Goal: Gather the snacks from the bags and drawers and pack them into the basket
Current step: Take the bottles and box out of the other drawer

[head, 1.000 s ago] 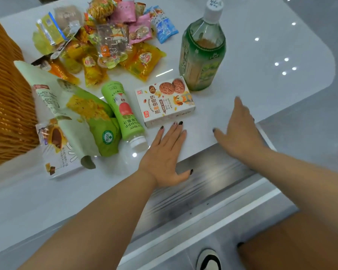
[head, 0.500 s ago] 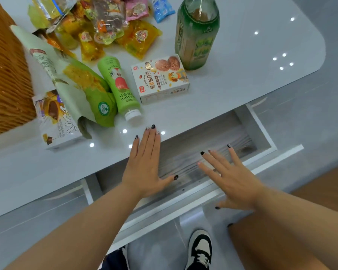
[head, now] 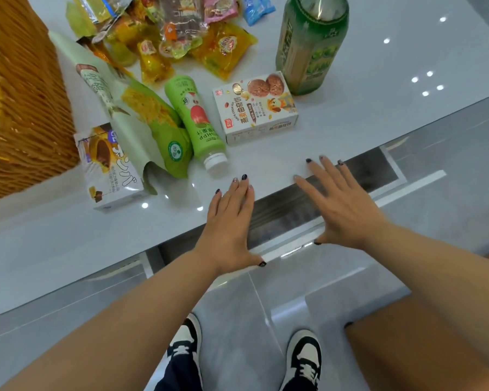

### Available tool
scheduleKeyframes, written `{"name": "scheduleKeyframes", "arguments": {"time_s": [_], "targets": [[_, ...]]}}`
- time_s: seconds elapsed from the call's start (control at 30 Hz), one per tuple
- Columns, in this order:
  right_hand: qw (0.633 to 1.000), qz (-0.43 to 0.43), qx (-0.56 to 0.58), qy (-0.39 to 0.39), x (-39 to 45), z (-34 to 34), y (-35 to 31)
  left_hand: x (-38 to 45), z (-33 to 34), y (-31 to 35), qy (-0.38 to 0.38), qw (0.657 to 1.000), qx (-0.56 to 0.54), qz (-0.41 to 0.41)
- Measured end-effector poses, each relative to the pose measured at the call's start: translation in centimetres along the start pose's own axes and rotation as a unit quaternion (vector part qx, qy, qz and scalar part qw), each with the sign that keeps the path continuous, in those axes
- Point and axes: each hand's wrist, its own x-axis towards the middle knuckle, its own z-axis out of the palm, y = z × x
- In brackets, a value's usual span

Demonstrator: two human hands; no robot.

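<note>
Both hands flat at the drawer, snacks waiting on the table

The left hand [head: 232,221] and right hand [head: 342,204] lie over the partly open drawer [head: 288,215], fingers straight and spread, holding nothing; the thumbs reach down to its near front edge. What shows of the drawer's dark inside holds no snack, so the step in hand looks like pushing it closed. The snacks sit on the white table [head: 378,114]: a cookie box [head: 256,107], a small green bottle [head: 198,119] lying beside it, a green pouch [head: 141,114], a chocolate snack box [head: 108,165], a pile of small packets [head: 181,32] at the far side and 1 tall green bottle [head: 311,43] standing right of them. The wicker basket [head: 20,103] stands at the left. Next, the hands must leave the drawer, grip 1 item and carry it left into the basket.
</note>
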Motion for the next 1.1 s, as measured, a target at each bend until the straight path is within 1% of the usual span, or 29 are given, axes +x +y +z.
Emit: {"name": "scheduleKeyframes", "arguments": {"time_s": [0.07,0.13,0.27,0.33,0.4,0.5,0.6,0.67,0.77,0.87,0.93,1.0,1.1], "targets": [[0.998,0.048,0.036,0.0,0.9,-0.5,-0.1,0.2,-0.3,-0.6,0.02,1.0,-0.007,0.013],[0.996,0.069,0.063,-0.007,1.9,-0.8,-0.5,0.4,-0.1,-1.5,0.067,0.997,-0.014,0.037],[0.991,0.086,0.094,0.04,4.2,-1.3,-1.6,0.8,0.8,-2.8,0.159,0.984,0.017,0.078],[0.991,0.091,0.083,0.054,5.3,-1.6,-2.3,1.4,0.8,-3.3,0.212,0.972,0.027,0.098],[0.99,0.097,0.059,0.086,6.3,-1.8,-2.9,2.0,0.9,-3.8,0.264,0.955,0.038,0.126],[0.982,0.118,0.051,0.137,7.2,-1.5,-3.5,2.5,1.5,-4.7,0.298,0.938,0.065,0.163],[0.973,0.129,0.048,0.185,7.1,-0.3,-3.9,2.7,1.8,-5.0,0.309,0.929,0.101,0.178],[0.966,0.136,0.065,0.211,7.1,0.3,-4.2,2.7,2.0,-5.2,0.327,0.919,0.113,0.188],[0.964,0.151,0.091,0.201,7.2,0.5,-4.7,2.6,2.1,-5.5,0.336,0.917,0.1,0.189],[0.966,0.172,0.111,0.156,7.0,0.2,-5.0,2.5,2.2,-5.8,0.321,0.93,0.053,0.171],[0.973,0.172,0.119,0.102,6.7,-0.2,-5.0,2.3,2.0,-5.8,0.288,0.942,0.036,0.167],[0.975,0.167,0.132,0.057,6.4,-0.6,-5.1,1.7,1.7,-5.5,0.237,0.958,0.042,0.158],[0.968,0.17,0.182,0.021,5.7,-1.6,-5.6,0.3,0.7,-4.3,0.177,0.975,0.029,0.134]]}}
